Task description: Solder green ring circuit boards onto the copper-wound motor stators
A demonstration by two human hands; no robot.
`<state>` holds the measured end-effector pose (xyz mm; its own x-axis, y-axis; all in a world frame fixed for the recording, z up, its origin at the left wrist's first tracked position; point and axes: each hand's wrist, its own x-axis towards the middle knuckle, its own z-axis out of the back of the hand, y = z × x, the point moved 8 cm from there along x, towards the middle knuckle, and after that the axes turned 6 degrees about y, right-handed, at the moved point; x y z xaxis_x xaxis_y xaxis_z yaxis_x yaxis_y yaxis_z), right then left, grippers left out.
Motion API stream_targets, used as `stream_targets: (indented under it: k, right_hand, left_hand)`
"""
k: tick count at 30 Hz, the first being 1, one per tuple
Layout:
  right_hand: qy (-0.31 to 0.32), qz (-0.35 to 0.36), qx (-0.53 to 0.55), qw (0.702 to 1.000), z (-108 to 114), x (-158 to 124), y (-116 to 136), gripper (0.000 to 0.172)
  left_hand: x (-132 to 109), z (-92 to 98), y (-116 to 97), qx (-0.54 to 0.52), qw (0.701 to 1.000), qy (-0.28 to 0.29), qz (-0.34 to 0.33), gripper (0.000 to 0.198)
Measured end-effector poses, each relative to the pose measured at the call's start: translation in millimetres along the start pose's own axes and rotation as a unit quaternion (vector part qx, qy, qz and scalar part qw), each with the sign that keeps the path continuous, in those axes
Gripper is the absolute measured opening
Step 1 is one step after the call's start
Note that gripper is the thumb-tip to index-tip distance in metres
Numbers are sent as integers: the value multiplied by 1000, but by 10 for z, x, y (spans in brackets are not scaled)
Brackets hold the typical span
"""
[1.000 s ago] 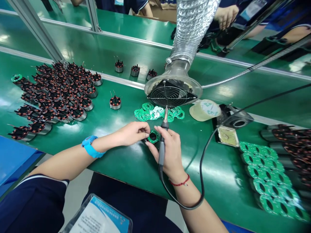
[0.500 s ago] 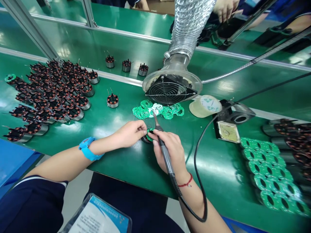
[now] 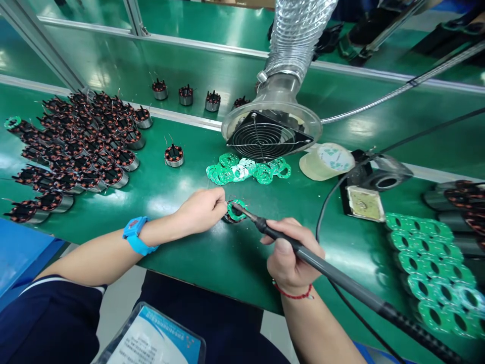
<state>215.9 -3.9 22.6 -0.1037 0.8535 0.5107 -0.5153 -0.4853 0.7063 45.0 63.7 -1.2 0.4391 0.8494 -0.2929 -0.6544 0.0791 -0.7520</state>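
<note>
My right hand is closed around a soldering iron, held like a pen, its tip touching a green ring-shaped circuit board that lies on a small wound stator on the green bench. My left hand pinches the left edge of that board, fingers together; a blue watch is on its wrist. The iron's black cable trails off to the lower right.
Several copper-wound stators cover the left of the bench, one stator apart. Loose green boards lie before a fume-extractor fan. Tape roll, iron stand with sponge, and finished pieces sit right.
My right hand has swung the soldering iron from upright down to a low slant, handle now pointing right, tip on the board. My left hand has stayed pinching the board.
</note>
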Motion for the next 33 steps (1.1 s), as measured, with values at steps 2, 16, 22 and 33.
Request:
stream_targets:
  k: [2,16,22,33]
  right_hand:
    - [-11,34,22,999,19,13,75,22]
    - [1,63,66,996,12,57,158,19]
    - [-27,51,53,997,15,52,149,30]
    - [130,-97,-41,986,-396,142,-195,49]
  left_hand:
    - [-2,0,-6,7,1000,-5,-1,20]
    - [-23,-4,-24,44,999,-21,9,19]
    - [-15,-26,-54,72,997,-26,2,17]
    - [-18,12,-29,46,998,-24,-24,5]
